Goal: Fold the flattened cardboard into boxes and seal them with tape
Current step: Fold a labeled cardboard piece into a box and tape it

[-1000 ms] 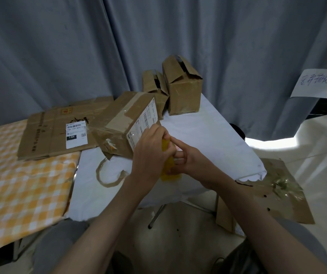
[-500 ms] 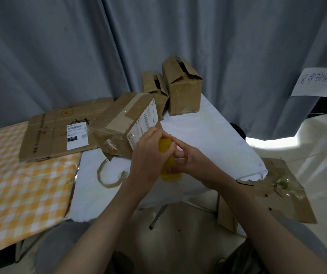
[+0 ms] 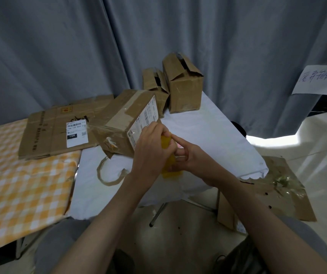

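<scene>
Head view: I log left hand (image 3: 148, 153) and right hand (image 3: 190, 159), fingers gripping yellow tape roll (image 3: 167, 155), beside labelled box (image 3: 127, 123).

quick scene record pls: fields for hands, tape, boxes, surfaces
left hand: grips yellow tape roll
right hand: fingers at the roll, apparently picking at the tape end
near box: on white table, white label faces the hands
far boxes: two, flaps open
flat cardboard: overlaps checkered cloth
loose strip: curled on the table
</scene>
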{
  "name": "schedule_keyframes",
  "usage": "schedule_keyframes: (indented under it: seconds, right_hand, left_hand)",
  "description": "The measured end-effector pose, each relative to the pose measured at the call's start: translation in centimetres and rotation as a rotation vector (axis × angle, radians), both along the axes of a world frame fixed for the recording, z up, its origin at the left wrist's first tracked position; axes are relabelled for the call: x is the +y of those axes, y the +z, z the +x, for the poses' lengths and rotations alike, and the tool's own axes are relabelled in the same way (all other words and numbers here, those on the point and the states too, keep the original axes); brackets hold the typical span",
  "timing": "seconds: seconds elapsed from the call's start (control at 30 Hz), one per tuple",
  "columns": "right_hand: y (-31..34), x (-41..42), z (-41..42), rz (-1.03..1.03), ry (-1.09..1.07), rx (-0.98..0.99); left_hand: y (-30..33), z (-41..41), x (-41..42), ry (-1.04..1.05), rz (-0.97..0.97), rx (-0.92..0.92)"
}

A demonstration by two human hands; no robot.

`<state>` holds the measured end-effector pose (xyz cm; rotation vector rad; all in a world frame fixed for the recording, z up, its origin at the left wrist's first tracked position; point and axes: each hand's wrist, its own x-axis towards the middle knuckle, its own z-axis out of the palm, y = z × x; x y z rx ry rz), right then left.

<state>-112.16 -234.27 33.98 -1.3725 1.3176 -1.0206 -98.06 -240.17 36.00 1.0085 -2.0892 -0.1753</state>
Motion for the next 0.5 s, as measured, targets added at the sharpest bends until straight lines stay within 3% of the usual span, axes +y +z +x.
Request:
schedule_keyframes:
  seconds: [0.33, 0.5]
  right_hand:
    - [-0.3, 0.5, -0.9, -0.024, -0.003, -0.020]
    - [-0.2, 0.7, -1.0, -0.023, -0.018, -0.022]
  left_hand:
    - [-1.2, -1.1, 1.4, -0.020, -0.103, 0.035]
    - [1.3, 0.7, 0.7, -0.131, 0.016, -0.058]
